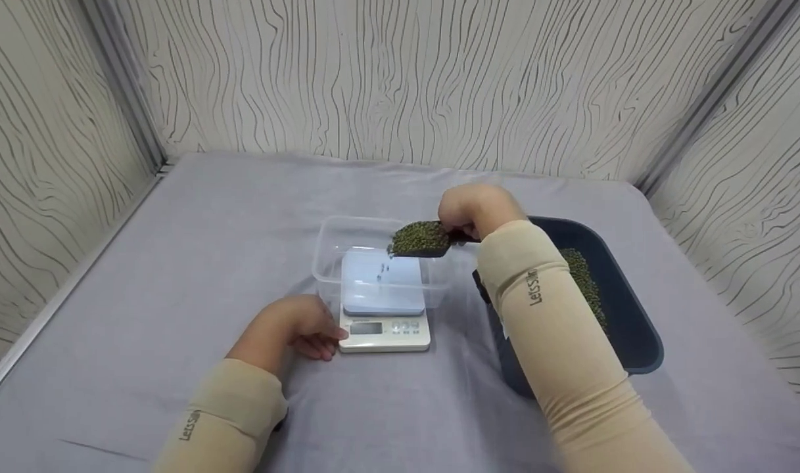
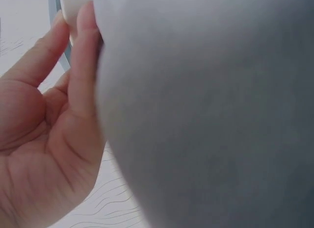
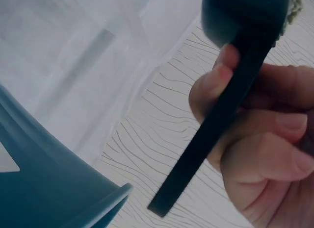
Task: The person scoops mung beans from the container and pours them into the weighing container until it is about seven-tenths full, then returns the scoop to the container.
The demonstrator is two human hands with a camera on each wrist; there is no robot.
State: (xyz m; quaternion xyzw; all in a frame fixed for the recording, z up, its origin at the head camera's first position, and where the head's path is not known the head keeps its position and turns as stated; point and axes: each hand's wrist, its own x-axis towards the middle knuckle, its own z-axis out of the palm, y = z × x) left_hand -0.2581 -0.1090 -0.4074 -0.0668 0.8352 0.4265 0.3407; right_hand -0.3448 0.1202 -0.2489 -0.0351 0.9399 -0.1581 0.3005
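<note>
At the centre of the head view, a clear plastic container (image 1: pixel 317 268) is standing over the platform of a white digital kitchen scale (image 1: pixel 409 342). Above its right side, the right hand (image 1: pixel 473 209) is holding a dark scoop (image 1: pixel 432 252) heaped with mung beans (image 1: pixel 421 234). A few loose beans (image 1: pixel 383 268) are showing below the scoop's lip, so the step in hand is probably the start of pouring into the container. The next move seems to be calling for a slow, steady tilt, with the lip staying inside the rim; a quick tip could be spilling beans onto the grey tablecloth (image 1: pixel 143 263).

At the right of the frame, a dark blue tub (image 1: pixel 646 345) is holding more beans, partly hidden by the right forearm. Left of centre, the left hand (image 1: pixel 307 322) is resting by the scale's front left corner.

The left wrist view is adding what the head view is leaving unclear: thumb and a finger are bracketing the scale's edge in a light pinch. The right wrist view is revealing the scoop's straight handle, with fingers and thumb gripping it near the bowl and its square end jutting free. The scale's reading is too small to tell.
</note>
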